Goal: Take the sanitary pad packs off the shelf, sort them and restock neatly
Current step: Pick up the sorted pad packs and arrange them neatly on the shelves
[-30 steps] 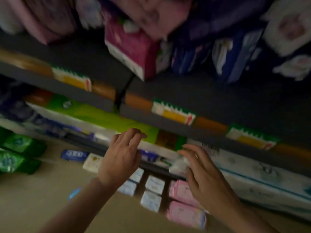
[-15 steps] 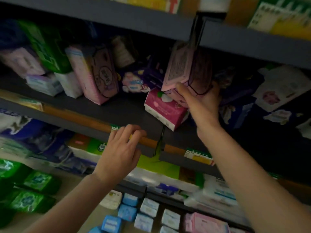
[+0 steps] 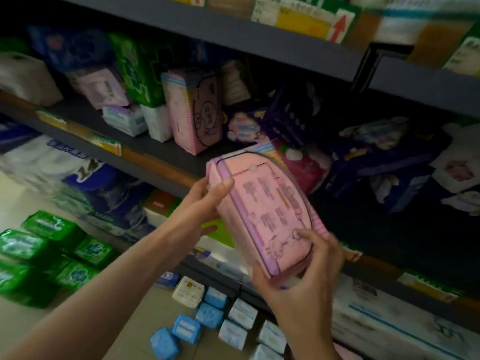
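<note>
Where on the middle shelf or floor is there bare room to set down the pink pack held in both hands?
Bare shelf board shows in front of the tall pink pack, left of the held pink pack. Bare floor lies between the green packs and blue packs. The shelf's right side, with purple packs, is crowded.

**Materials and finishes, shelf bay**

Landmark: pink pack (image 3: 262, 216), held in front of the shelf by the left hand (image 3: 205, 201) and right hand (image 3: 306, 266). Wrapper: thin plastic film, smooth, soft sheen, printed matt-looking panel with purple border.

Behind it, the shelf (image 3: 166, 149): dark grey, matt painted finish, looks like metal. Price labels (image 3: 106, 145) along its front edge, left of the pack: paper or card, flat finish.

Below-left of the pack, on the floor: green packs (image 3: 41, 245), glossy plastic film, crinkled, bright highlights. Directly below: blue packs (image 3: 185, 328), smoother film, duller shine.

Floor (image 3: 20, 193): pale, smooth, low sheen.
</note>
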The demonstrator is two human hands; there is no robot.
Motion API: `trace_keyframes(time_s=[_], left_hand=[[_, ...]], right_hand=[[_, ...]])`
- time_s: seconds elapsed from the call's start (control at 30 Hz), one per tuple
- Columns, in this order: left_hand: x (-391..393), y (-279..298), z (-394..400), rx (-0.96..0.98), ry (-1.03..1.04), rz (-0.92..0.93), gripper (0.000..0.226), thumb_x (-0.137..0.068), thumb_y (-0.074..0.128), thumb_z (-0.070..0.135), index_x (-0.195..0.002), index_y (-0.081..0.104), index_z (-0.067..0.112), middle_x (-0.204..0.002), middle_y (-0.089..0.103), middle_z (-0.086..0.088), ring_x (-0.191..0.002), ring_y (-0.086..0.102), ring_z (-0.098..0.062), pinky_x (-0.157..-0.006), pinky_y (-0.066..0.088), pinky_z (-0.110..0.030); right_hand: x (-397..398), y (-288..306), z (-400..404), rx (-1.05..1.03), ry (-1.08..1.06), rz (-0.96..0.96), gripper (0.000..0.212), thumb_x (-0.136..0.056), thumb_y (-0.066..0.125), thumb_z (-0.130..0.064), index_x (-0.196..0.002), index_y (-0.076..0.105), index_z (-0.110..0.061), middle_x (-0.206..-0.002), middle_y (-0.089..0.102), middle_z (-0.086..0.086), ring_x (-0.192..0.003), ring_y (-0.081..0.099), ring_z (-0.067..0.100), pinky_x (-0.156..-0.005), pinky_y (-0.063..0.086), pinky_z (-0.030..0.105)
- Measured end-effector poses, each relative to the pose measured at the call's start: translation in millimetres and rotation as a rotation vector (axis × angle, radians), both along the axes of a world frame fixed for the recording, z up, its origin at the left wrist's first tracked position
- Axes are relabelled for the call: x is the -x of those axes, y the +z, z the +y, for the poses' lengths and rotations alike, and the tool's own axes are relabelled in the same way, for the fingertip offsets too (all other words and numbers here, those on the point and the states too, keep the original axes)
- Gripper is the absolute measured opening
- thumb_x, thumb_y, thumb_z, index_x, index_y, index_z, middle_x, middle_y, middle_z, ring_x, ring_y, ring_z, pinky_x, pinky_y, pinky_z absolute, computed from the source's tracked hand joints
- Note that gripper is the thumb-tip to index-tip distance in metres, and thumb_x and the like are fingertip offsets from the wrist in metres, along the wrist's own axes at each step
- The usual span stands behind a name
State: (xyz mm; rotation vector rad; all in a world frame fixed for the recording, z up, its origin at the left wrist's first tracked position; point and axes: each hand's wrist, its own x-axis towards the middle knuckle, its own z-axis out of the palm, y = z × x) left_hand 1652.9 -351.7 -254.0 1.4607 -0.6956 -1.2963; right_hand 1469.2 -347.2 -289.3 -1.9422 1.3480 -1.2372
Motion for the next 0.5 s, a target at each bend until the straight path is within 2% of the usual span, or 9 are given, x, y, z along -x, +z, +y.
trace_keyframes(time_s=[0.07,0.13,0.2,0.23,0.27,0.33,0.4,0.43,0.5], left_hand=[[-3.7,-11.3,16.3,-0.050,0.089,0.054,0.106,-0.044,0.078,0.063,-0.135,0.030,0.036,-0.116,0.061,0.002,-0.101,0.060,-0.017,-0.098,0.043,-0.044],[-11.0,-25.9,29.2,-0.059,0.210,0.121,0.095,-0.054,0.083,0.047,-0.133,0.032,0.030,-0.105,0.066,-0.004,-0.093,0.063,-0.022,-0.088,0.049,-0.042],[-19.9,-35.7,41.2,-0.052,0.286,0.134,0.073,-0.071,0.072,0.033,-0.132,0.033,0.023,-0.089,0.070,-0.005,-0.083,0.066,-0.024,-0.075,0.051,-0.040],[-23.5,-40.3,47.0,-0.073,0.297,0.099,0.066,-0.076,0.069,0.026,-0.131,0.034,0.021,-0.080,0.071,-0.004,-0.077,0.067,-0.025,-0.071,0.052,-0.038],[-26.4,-44.6,52.8,-0.108,0.263,0.041,0.065,-0.075,0.069,0.024,-0.130,0.034,0.021,-0.075,0.072,-0.003,-0.074,0.069,-0.025,-0.068,0.053,-0.038],[-26.2,-50.1,63.6,-0.187,0.089,-0.052,0.077,-0.066,0.078,0.025,-0.130,0.035,0.025,-0.080,0.074,-0.005,-0.075,0.071,-0.024,-0.067,0.057,-0.034],[-18.0,-57.4,68.2,-0.246,-0.133,-0.092,0.093,-0.050,0.085,0.036,-0.129,0.036,0.029,-0.093,0.073,-0.008,-0.082,0.072,-0.021,-0.075,0.056,-0.034],[-11.7,-62.0,68.2,-0.276,-0.198,-0.105,0.095,-0.044,0.081,0.044,-0.128,0.038,0.029,-0.096,0.073,-0.009,-0.085,0.071,-0.021,-0.079,0.055,-0.035],[1.3,-73.5,66.3,-0.319,-0.258,-0.111,0.094,-0.041,0.074,0.050,-0.126,0.043,0.026,-0.099,0.072,-0.010,-0.092,0.070,-0.023,-0.083,0.054,-0.037]], right_hand=[[-1.7,-11.6,6.3,-0.018,0.126,0.056,0.074,-0.050,0.073,-0.044,-0.116,0.040,-0.036,-0.134,0.027,0.001,-0.128,0.033,0.016,-0.097,0.040,0.030],[-0.1,-10.6,8.0,-0.084,0.285,0.102,0.077,-0.054,0.071,-0.052,-0.121,0.034,-0.045,-0.138,0.025,-0.011,-0.132,0.029,0.007,-0.099,0.038,0.024],[5.0,-3.0,6.5,-0.380,0.411,0.019,0.079,-0.053,0.071,-0.062,-0.120,0.028,-0.059,-0.130,0.030,-0.033,-0.123,0.032,-0.014,-0.089,0.037,0.007],[9.3,-3.1,3.0,-0.531,0.423,-0.026,0.073,-0.052,0.068,-0.067,-0.115,0.029,-0.065,-0.124,0.033,-0.040,-0.116,0.036,-0.020,-0.082,0.038,0.005],[13.6,-9.4,-1.5,-0.668,0.424,-0.067,0.065,-0.053,0.065,-0.069,-0.109,0.033,-0.066,-0.122,0.036,-0.040,-0.112,0.041,-0.017,-0.079,0.038,0.007],[19.4,-24.4,-5.6,-0.780,0.485,-0.048,0.062,-0.054,0.066,-0.071,-0.109,0.038,-0.059,-0.128,0.044,-0.025,-0.116,0.048,0.000,-0.082,0.041,0.016],[27.3,-49.5,-3.7,-0.834,0.616,-0.057,0.071,-0.061,0.074,-0.066,-0.122,0.041,-0.050,-0.130,0.056,-0.006,-0.113,0.058,0.013,-0.083,0.049,0.025],[33.2,-60.0,-1.9,-0.708,0.680,0.042,0.067,-0.071,0.071,-0.057,-0.129,0.042,-0.041,-0.127,0.061,0.000,-0.109,0.062,0.018,-0.083,0.052,0.029],[38.9,-77.8,1.3,-0.703,0.674,-0.069,0.055,-0.086,0.059,-0.049,-0.136,0.044,-0.030,-0.124,0.063,0.004,-0.109,0.063,0.023,-0.091,0.051,0.043]])
